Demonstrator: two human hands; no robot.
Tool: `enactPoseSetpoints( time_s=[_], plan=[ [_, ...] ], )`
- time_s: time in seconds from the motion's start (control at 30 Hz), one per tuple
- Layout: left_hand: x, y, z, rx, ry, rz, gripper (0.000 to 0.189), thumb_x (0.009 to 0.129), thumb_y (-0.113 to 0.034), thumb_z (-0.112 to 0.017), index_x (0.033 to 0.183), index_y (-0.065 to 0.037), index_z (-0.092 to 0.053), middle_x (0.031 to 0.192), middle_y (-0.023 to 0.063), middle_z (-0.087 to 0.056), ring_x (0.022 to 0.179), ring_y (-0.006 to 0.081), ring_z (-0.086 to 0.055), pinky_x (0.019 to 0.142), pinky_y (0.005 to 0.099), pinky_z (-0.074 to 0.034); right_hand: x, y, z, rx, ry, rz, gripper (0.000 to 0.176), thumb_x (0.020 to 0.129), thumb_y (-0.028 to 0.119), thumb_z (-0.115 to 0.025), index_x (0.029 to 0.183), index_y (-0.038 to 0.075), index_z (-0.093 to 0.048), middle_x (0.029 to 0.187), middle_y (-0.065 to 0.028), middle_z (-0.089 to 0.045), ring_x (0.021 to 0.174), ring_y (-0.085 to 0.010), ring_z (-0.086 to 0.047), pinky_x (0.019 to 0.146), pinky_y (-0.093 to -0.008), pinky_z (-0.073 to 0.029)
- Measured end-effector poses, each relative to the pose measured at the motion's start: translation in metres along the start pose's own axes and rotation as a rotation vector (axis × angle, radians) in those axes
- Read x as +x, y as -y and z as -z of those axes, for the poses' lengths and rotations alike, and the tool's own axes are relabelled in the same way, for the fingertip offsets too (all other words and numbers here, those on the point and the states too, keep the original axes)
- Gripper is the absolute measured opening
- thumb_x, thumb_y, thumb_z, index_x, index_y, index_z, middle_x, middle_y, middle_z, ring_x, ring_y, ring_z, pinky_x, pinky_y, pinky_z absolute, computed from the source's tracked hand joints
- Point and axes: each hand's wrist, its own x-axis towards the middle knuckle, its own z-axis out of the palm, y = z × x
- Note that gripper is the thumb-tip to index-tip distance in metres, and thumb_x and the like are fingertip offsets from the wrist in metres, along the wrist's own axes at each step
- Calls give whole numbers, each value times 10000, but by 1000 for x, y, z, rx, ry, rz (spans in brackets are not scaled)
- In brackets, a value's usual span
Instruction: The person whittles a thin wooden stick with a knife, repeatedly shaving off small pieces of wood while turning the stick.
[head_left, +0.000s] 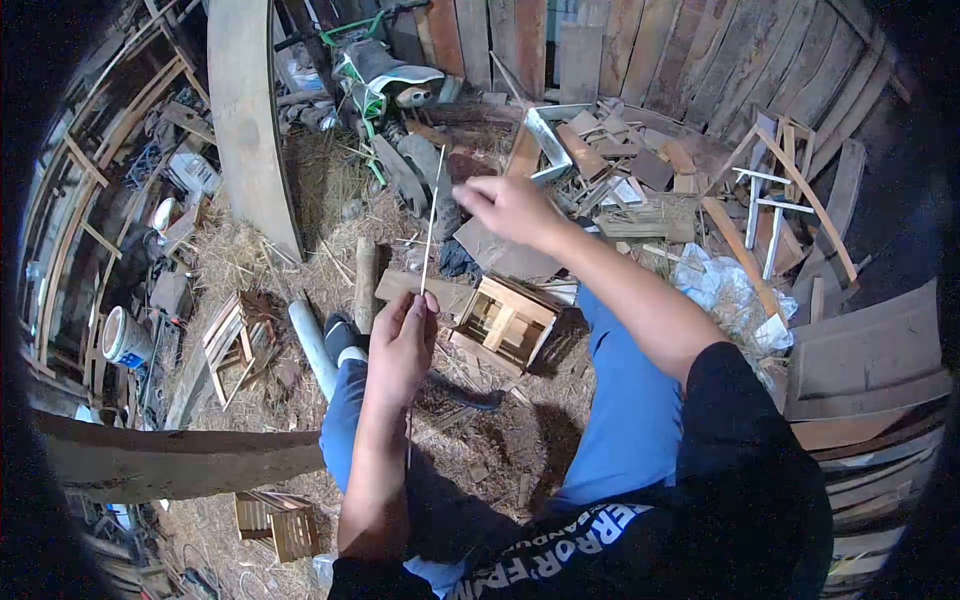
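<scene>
A thin, pale stick stands nearly upright in my left hand, whose fingers are wrapped round it. To the right of the stick's upper end, my right hand is raised with its fingers curled together; whether it holds anything is too small to tell. Below and between my hands, a small slatted wooden crate rests on the ground between my legs.
Another wooden frame lies at the left, and a slatted crate at the lower left. A white bucket stands far left. Wood scraps and a plastic bag lie at the right. A bicycle is behind.
</scene>
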Motion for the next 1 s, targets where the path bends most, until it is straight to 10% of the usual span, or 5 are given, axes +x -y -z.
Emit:
enactPoseSetpoints(
  time_s=[0.33, 0.4, 0.7, 0.83, 1.0],
  plan=[
    [-1, -12, 6, 35, -7, -1, 179, 1092, -146, -475, 1021, -28, -589, 865, -47, -553, 665, 12, -461, 550, 169, -358, -24, 34, -15, -239, 18, 421, 417, 988, 460, -611, 733, 135, -667, 537, -122, -571, 504, -340, -614, 478, -455, -450],
    [-4, -14, 11, 91, 30, 39, 176, 1090, -148, -482, 1014, -33, -591, 846, -53, -541, 652, 11, -456, 544, 169, -348, -2, 21, 0, -208, 38, 59, 453, 964, 554, -590, 773, 157, -695, 599, -142, -641, 584, -389, -664, 557, -511, -525],
    [-9, -14, 12, 128, -16, 48, 198, 1091, -200, -493, 970, -71, -582, 684, -74, -457, 547, 22, -394, 481, 204, -299, 5, 13, 8, -159, 34, 65, 454, 959, 564, -591, 818, 161, -745, 637, -164, -664, 659, -399, -700, 627, -505, -554],
    [-10, -9, 10, 176, 34, -51, 213, 1096, -189, -461, 951, -77, -570, 676, -73, -439, 535, 34, -375, 473, 219, -279, -27, 34, -15, -194, 52, 407, 463, 979, 547, -571, 824, 147, -747, 637, -155, -667, 637, -376, -696, 618, -490, -553],
    [-10, -10, 15, 231, 24, -24, 208, 1092, -180, -466, 951, -71, -572, 672, -67, -444, 542, 39, -384, 482, 220, -294, 1, 10, -1, -161, 44, 177, 442, 950, 562, -609, 873, 157, -771, 666, -159, -681, 643, -384, -695, 626, -488, -550]
  ],
)
